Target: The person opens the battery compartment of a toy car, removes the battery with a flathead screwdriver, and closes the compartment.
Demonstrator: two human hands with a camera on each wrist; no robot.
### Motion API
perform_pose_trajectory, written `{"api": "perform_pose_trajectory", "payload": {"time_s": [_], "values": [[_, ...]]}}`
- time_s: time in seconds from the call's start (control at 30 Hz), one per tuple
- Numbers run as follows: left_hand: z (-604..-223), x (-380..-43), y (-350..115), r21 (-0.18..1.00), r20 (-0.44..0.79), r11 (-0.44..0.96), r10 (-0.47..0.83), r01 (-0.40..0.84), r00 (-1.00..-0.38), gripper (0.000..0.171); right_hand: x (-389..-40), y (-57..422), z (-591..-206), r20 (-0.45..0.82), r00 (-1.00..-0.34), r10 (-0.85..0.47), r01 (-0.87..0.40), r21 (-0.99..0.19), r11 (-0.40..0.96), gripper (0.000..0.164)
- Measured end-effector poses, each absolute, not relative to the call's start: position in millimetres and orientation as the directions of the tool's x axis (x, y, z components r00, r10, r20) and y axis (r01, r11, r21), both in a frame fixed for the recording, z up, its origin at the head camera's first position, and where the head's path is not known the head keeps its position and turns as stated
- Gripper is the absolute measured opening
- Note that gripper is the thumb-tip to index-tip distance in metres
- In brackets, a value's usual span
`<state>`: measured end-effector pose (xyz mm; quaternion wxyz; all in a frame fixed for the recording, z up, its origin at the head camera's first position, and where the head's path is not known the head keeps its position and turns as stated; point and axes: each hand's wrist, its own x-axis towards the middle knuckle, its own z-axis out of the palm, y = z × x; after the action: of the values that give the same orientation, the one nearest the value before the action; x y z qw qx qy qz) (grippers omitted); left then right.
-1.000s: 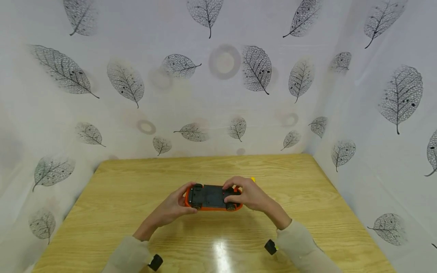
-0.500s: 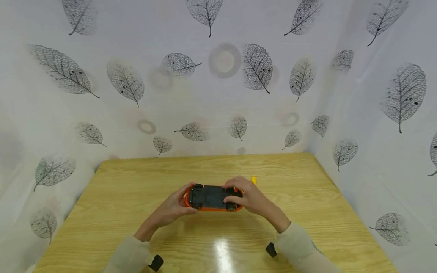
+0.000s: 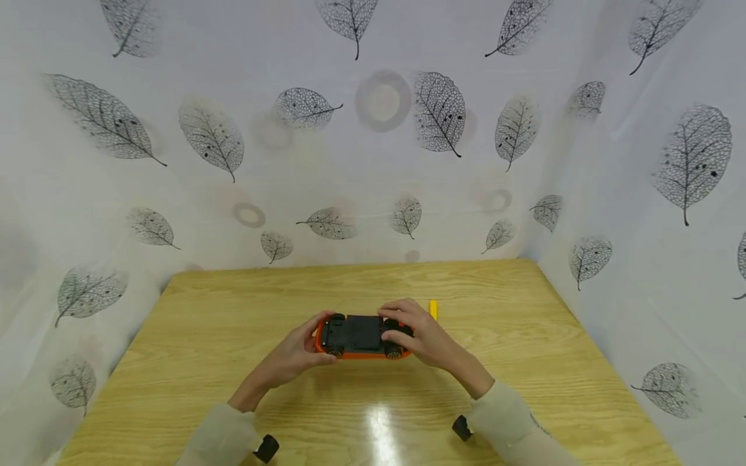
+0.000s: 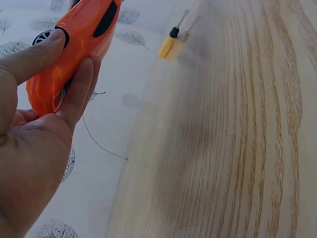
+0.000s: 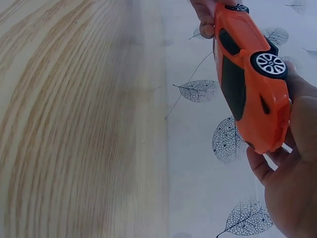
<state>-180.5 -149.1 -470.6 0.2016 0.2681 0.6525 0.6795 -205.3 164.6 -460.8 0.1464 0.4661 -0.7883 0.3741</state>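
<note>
An orange toy car is held upside down over the table in the head view, its black underside and wheels facing up. My left hand grips its left end, thumb along the near side and fingers on the far side. At the other end, my right hand holds the car with thumb and fingers bent over the underside, near the right edge of a dark rectangular panel. The left wrist view shows the left thumb by a wheel. In the right wrist view the car's windscreen and a silver-spoked wheel show.
A screwdriver with a yellow handle and metal shaft lies on the table beyond the right hand. The wooden table meets a white leaf-print curtain at its back and sides. Small black devices hang at both wrists.
The right hand has shifted slightly left on the car, uncovering more of the yellow handle behind it. The dark panel's edges stand out more from the underside. The left hand's grip looks unchanged.
</note>
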Motion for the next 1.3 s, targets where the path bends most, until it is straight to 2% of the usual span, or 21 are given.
{"api": "perform_pose_trajectory", "payload": {"time_s": [0.23,0.67,1.03,1.3], "values": [[-471,-181,-147,0.995,0.095,-0.055,0.617,0.077,-0.781,0.087,-203,162,-457,0.538,-0.554,-0.635,-0.804,-0.545,0.24,0.038],[-472,-180,-147,0.997,0.082,-0.052,0.597,0.063,-0.798,0.087,-198,156,-453,0.576,-0.577,-0.579,-0.792,-0.568,0.224,0.037],[-472,-180,-146,0.996,0.093,-0.048,0.584,0.08,-0.807,0.088,-193,152,-453,0.558,-0.606,-0.567,-0.773,-0.583,0.252,0.049],[-474,-179,-146,0.994,0.105,-0.042,0.58,0.099,-0.808,0.089,-188,151,-452,0.507,-0.665,-0.548,-0.728,-0.604,0.323,0.058]]}}
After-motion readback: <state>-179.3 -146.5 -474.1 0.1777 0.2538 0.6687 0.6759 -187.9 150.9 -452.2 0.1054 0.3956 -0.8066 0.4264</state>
